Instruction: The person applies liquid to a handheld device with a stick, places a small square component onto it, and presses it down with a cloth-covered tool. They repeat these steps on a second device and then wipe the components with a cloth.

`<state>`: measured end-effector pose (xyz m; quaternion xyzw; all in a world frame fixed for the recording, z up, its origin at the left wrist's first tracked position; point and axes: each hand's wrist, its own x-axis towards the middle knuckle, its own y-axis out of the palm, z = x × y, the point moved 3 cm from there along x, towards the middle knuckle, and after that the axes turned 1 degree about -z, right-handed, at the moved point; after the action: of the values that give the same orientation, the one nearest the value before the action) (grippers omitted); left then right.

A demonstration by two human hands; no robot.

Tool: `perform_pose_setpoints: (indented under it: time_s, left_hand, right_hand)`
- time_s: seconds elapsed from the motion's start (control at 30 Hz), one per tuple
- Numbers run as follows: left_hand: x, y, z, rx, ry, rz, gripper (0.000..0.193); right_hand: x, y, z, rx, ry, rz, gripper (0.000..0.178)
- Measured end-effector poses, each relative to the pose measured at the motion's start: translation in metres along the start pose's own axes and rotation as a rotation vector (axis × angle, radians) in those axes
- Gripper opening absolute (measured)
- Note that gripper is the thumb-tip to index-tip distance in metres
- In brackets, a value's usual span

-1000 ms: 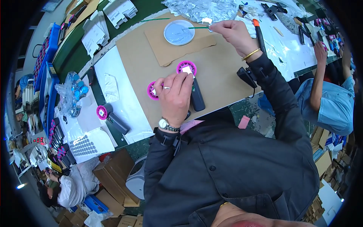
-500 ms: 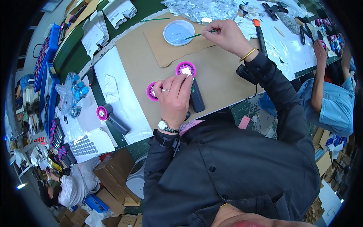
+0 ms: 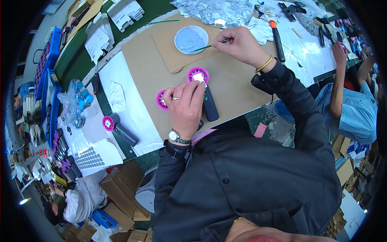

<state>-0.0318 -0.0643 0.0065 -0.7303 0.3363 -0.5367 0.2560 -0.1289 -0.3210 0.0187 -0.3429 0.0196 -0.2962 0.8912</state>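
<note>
In my right hand (image 3: 236, 44) a thin green stick (image 3: 203, 48) is pinched between thumb and fingers. Its tip reaches into a round white dish (image 3: 177, 43) of pale blue-grey paste, standing on a piece of cardboard. My left hand (image 3: 185, 105) curls over two devices that look like handheld fans. Its fingertips are at the neck of the right-hand fan (image 3: 210, 105), which has a pink ring, a white square at its centre and a dark handle. The second fan's pink ring (image 3: 160, 105) shows left of my fingers; my hand hides most of its body.
Brown cardboard (image 3: 242, 90) covers the work surface. Another pink-ringed fan (image 3: 126, 134) lies at the left, beside a sheet of grey round stickers (image 3: 90, 156). A black-and-orange cutter (image 3: 277, 42) lies beyond my right wrist. Clear plastic bags (image 3: 217, 10) are heaped at the back. A co-worker (image 3: 354, 107) works at the right.
My right hand has shifted slightly left and downward, and the green stick's tip has moved a little within the dish. My left hand stays nearly in place over the fans.
</note>
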Motion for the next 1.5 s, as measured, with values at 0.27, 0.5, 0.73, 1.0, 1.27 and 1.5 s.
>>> perform_pose_setpoints:
  time_s: [0.27, 0.5, 0.73, 1.0, 1.27, 1.5]
  left_hand:
    - [0.007, -0.004, -0.001, -0.015, -0.003, 0.012, 0.028]
    - [0.007, 0.000, 0.002, -0.019, 0.016, 0.026, 0.028]
    - [0.008, -0.001, 0.001, 0.001, 0.019, 0.008, 0.028]
    - [-0.001, -0.006, 0.000, 0.024, 0.025, 0.005, 0.032]
    - [-0.004, -0.003, 0.000, 0.019, 0.034, -0.006, 0.033]
    - [-0.006, -0.003, 0.000, 0.022, 0.041, -0.013, 0.032]
  right_hand:
    - [-0.004, -0.008, -0.025, -0.047, 0.170, -0.201, 0.028]
    - [-0.001, 0.002, -0.036, 0.225, 0.312, -0.160, 0.026]
    - [-0.006, -0.005, -0.031, 0.487, 0.377, -0.172, 0.022]
    - [-0.017, -0.014, -0.019, 0.621, 0.476, -0.165, 0.022]
    - [-0.019, -0.043, 0.002, 0.975, 0.413, -0.028, 0.023]
    - [-0.049, -0.049, 0.030, 1.015, 0.336, 0.093, 0.020]
